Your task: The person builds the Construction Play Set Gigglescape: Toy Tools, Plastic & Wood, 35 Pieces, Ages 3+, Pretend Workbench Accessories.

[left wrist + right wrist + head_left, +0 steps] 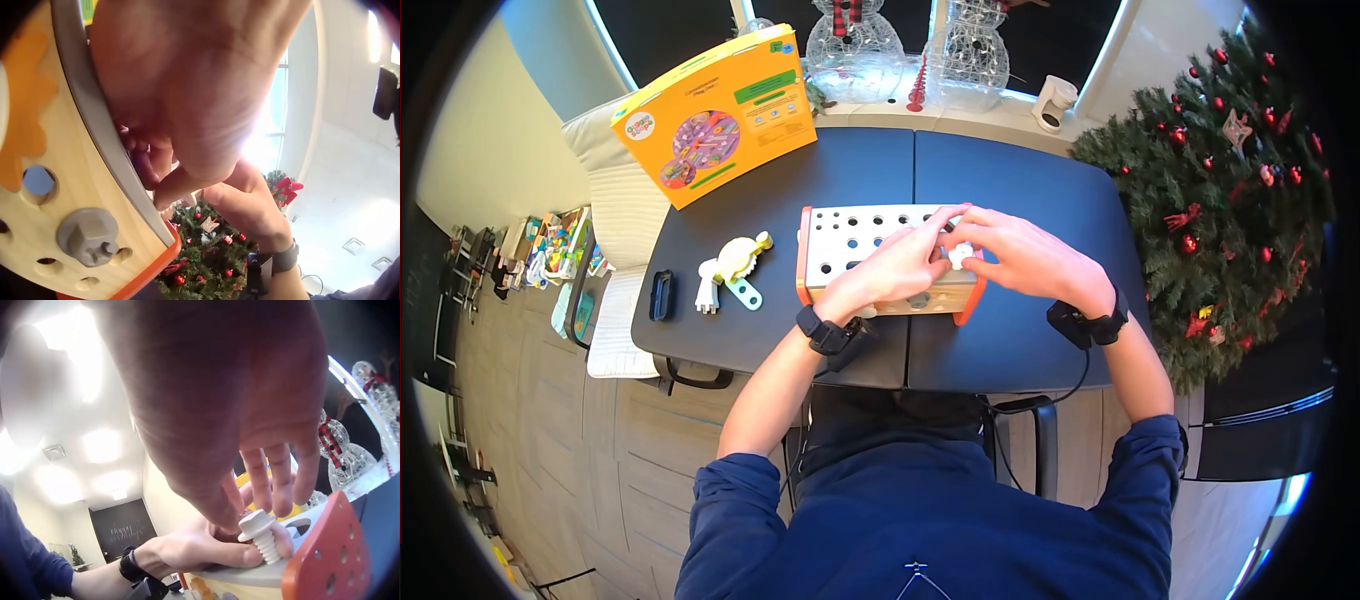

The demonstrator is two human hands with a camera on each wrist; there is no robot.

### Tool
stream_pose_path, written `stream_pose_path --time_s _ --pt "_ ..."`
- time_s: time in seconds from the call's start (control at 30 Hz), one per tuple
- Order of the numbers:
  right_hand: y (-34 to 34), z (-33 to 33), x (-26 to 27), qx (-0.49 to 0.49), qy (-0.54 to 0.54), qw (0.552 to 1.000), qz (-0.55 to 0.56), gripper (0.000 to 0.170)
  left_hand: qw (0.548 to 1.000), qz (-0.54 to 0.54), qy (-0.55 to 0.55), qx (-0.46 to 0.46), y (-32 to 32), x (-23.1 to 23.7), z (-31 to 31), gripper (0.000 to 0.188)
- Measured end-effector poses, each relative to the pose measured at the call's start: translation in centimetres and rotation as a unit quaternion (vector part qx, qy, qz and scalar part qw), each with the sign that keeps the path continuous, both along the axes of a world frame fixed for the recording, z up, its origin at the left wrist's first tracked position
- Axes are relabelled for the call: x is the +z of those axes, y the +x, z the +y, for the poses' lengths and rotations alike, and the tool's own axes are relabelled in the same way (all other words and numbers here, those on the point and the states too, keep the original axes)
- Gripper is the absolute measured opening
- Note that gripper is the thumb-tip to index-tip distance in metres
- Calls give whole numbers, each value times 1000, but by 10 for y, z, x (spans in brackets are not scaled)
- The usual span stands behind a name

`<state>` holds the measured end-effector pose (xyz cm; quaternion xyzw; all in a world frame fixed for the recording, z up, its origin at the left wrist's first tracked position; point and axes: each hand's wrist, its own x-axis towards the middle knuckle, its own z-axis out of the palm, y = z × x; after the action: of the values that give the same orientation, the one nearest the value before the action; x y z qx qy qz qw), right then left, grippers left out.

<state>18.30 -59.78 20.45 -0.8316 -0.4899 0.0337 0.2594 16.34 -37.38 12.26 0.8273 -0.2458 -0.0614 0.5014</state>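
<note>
A white toy screw [265, 540] with coarse thread hangs over the right end of a wooden toy workbench [830, 245]. My left hand [895, 265] pinches its threaded part between thumb and a fingertip. My right hand [1030, 260] arches over from the other side, fingers bent downward, thumb right at the screw's head; I cannot tell whether it grips the head. The workbench has a pale top full of round holes and red end panels [334, 550]. In the left wrist view, a grey bolt [87, 234] and an orange gear [28, 106] sit on its front.
Left of the workbench lie a yellow toothed piece [740, 258], a teal holed strip [745, 293], a white piece [706, 290] and a black case [662, 295]. A yellow-orange box [720, 120] stands at the back left. A decorated tree [1210, 190] borders the table's right side.
</note>
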Motion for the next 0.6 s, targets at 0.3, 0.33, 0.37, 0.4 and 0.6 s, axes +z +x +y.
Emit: stream_pose_path --time_s 0.3,0.33,0.37,0.4,0.6 --pt "0 21 -7 -130 -182 965 -134 34 996 -41 64 41 -10 19 -12 91" --pt "-2 22 -5 -140 -207 956 -155 36 995 -32 73 54 -11 19 -12 91" --pt "-4 24 -2 -149 -230 945 -176 38 997 -34 57 47 -10 15 -11 91" --pt "-5 25 3 -147 -244 945 -164 36 998 -37 40 41 -7 7 -10 91" --pt "-4 9 10 1 -34 996 -78 21 998 35 35 23 -9 18 -3 91"
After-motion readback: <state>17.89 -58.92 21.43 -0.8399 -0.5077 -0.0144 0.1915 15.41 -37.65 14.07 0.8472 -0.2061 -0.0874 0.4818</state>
